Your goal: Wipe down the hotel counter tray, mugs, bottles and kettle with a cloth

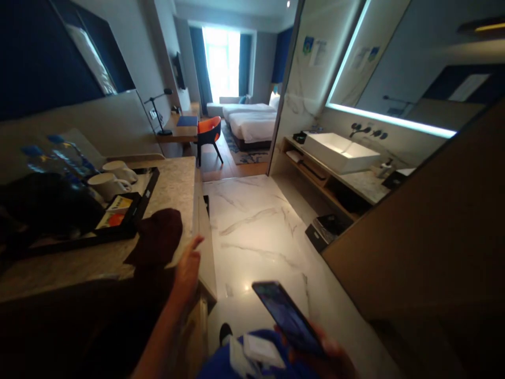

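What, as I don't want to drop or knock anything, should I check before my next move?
1. Phone held: ok, in the right hand.
2. Screen content: cannot tell, too dim.
3. Left hand unburdened: ok, nothing visible in it.
4. Cups away from the left hand: ok, on the tray.
5. Bin aside: ok, at the right, below the basin.

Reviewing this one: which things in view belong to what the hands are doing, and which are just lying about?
In use or nearest the hands:
- phone, held in the right hand
- counter, nearest the left hand

Just about:
- black-rimmed tray with white mugs
- bottles behind the mugs
- orange chair
- white basin
- floor bin
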A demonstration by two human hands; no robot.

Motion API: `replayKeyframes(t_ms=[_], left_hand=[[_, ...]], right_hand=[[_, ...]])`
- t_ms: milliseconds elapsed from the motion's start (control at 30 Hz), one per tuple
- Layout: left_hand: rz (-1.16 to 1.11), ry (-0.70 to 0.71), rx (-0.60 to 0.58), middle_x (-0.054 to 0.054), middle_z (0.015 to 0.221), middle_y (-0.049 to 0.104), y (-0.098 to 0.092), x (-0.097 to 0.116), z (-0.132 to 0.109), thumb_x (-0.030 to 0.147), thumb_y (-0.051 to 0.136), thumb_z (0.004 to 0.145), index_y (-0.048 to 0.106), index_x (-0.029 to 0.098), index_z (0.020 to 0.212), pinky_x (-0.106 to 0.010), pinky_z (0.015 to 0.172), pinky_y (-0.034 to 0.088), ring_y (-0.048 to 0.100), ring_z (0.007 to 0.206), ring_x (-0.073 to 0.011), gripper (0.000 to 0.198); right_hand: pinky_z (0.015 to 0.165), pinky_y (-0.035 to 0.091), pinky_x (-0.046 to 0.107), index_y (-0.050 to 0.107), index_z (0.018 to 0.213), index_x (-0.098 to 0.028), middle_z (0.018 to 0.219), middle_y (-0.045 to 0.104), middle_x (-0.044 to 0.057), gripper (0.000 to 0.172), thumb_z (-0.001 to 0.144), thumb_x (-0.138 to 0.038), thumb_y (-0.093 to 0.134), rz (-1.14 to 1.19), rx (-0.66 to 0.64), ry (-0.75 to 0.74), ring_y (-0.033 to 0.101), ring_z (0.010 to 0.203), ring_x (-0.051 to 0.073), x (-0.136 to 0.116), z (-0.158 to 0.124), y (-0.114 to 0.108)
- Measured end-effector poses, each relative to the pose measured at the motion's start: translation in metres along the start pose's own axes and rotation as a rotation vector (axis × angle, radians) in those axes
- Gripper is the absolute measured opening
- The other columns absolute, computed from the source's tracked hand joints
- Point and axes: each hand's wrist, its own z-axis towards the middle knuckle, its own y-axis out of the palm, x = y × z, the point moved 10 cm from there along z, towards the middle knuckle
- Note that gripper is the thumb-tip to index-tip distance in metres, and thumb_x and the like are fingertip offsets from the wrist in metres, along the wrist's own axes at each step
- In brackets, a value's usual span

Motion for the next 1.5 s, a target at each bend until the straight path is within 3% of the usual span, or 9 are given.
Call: replayKeyframes(t_ms=[67,133,200,267,400,667,967,1300,1500], left_hand=[[-0.327,-0.181,-0.230,-0.019,0.125,0.062,0.051,0.001,-0.026,0.075,0.044,0.081,0.059,0.013,0.123,-0.043,0.103,0.043,0.054,0.122,-0.0307,0.076],[-0.521,-0.297,-0.380,-0.015,0.107,0.070,0.081,0.017,-0.046,0.079,0.043,0.078,0.067,0.014,0.104,-0.036,0.089,0.050,0.064,0.102,-0.0274,0.074],[-0.667,-0.387,-0.452,-0.009,0.085,0.071,0.092,0.034,-0.056,0.082,0.044,0.075,0.067,0.018,0.097,-0.029,0.059,0.052,0.065,0.070,-0.0213,0.072],[-0.737,-0.466,-0.488,-0.003,0.069,0.065,0.091,0.046,-0.059,0.079,0.047,0.076,0.064,0.020,0.098,-0.024,0.038,0.039,0.053,0.047,-0.0150,0.065],[-0.676,-0.485,-0.332,-0.001,0.059,0.058,0.066,0.046,-0.044,0.066,0.062,0.077,0.062,0.017,0.087,-0.019,0.036,0.029,0.044,0.041,-0.0095,0.050],[-0.912,-0.442,-0.055,-0.005,0.080,0.070,0.039,0.033,-0.018,0.051,0.082,0.064,0.068,0.013,0.082,-0.027,0.071,0.053,0.063,0.074,-0.0172,0.044],[-0.929,-0.461,-0.121,-0.010,0.089,0.073,0.046,0.034,-0.016,0.052,0.079,0.068,0.069,0.010,0.091,-0.031,0.073,0.055,0.067,0.080,-0.0215,0.049],[-0.912,-0.445,-0.151,-0.009,0.090,0.073,0.043,0.038,-0.014,0.052,0.079,0.068,0.069,0.012,0.094,-0.035,0.072,0.057,0.067,0.079,-0.0226,0.048],[-0.927,-0.412,-0.173,-0.008,0.088,0.072,0.041,0.045,-0.015,0.049,0.079,0.069,0.070,0.012,0.090,-0.028,0.076,0.053,0.066,0.084,-0.0203,0.043]], right_hand=[[0.077,0.047,0.044,0.071,0.108,-0.022,0.112,0.069,0.015,0.076,0.051,-0.072,0.065,0.322,-0.149,-0.004,0.064,0.097,0.032,-0.004,0.033,0.058],[0.071,0.047,0.036,0.069,0.111,-0.016,0.110,0.070,0.016,0.076,0.054,-0.066,0.064,0.501,-0.296,0.006,0.064,0.091,0.027,-0.015,0.058,0.108],[0.067,0.047,0.033,0.067,0.113,-0.012,0.109,0.070,0.018,0.076,0.057,-0.064,0.064,0.570,-0.374,0.016,0.063,0.086,0.025,-0.026,0.073,0.139],[0.070,0.048,0.036,0.067,0.111,-0.013,0.107,0.071,0.018,0.070,0.061,-0.061,0.064,0.597,-0.378,0.027,0.063,0.089,0.026,-0.032,0.082,0.152],[0.089,0.046,0.051,0.070,0.103,-0.020,0.107,0.073,0.010,0.051,0.067,-0.055,0.066,0.600,-0.311,0.067,0.065,0.098,0.030,-0.030,0.091,0.154],[0.088,0.048,0.042,0.069,0.111,-0.022,0.108,0.073,0.008,0.043,0.081,-0.053,0.064,0.309,-0.228,0.004,0.068,0.095,0.024,-0.032,0.102,0.148],[0.077,0.048,0.031,0.058,0.121,-0.022,0.100,0.069,0.006,0.057,0.071,-0.037,0.080,-0.218,-0.123,-0.209,0.064,0.085,0.020,-0.055,0.095,0.136],[0.080,0.050,0.033,0.054,0.118,-0.022,0.099,0.069,0.005,0.047,0.077,-0.030,0.075,-0.275,-0.096,-0.222,0.065,0.086,0.019,-0.059,0.092,0.146],[0.074,0.048,0.031,0.052,0.119,-0.021,0.098,0.065,0.005,0.051,0.076,-0.033,0.075,-0.362,-0.053,-0.284,0.061,0.087,0.020,-0.061,0.096,0.142]])
